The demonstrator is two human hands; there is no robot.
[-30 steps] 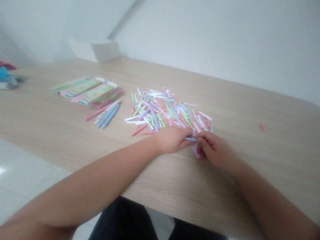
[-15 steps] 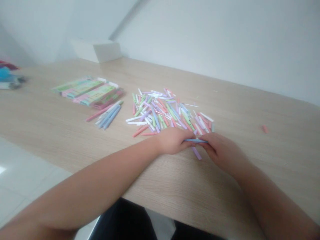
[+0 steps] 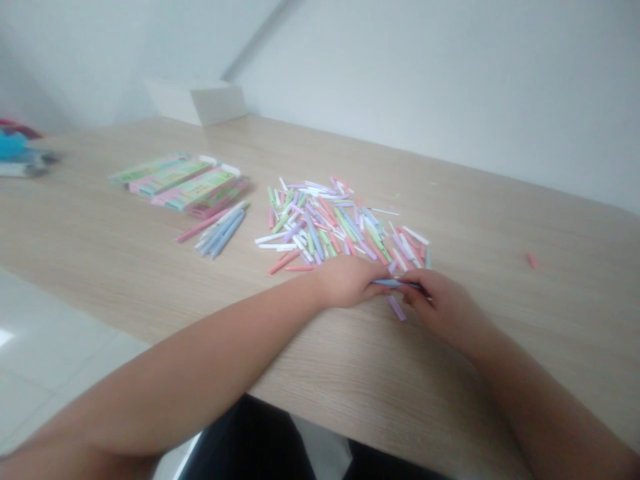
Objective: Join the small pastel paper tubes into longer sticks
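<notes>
A slim blue pen [image 3: 389, 283] lies level between my two hands, close above the table. My left hand [image 3: 347, 281] pinches one end of it, and my right hand [image 3: 440, 300] has its fingers closed around the other end. Just beyond my hands spreads a loose heap of pen parts [image 3: 325, 223]: coloured barrels, caps and thin white pieces in purple, green, coral, blue and white. One purple piece [image 3: 397, 308] sits on the near side, below my fingers. Fine details of the pen are blurred and partly covered by my fingers.
Left of the heap, several whole pens [image 3: 220, 233] in blue, white and pink lie together. Behind them are flat pastel boxes [image 3: 187, 187]. A white box [image 3: 220, 105] stands by the wall. A coral piece [image 3: 532, 260] lies alone at the right. Blue and red items [image 3: 20, 150] sit far left.
My right fingers have shifted slightly on the pen, and the hand looks a little more curled. Both hands still hold the pen; the view has moved a little.
</notes>
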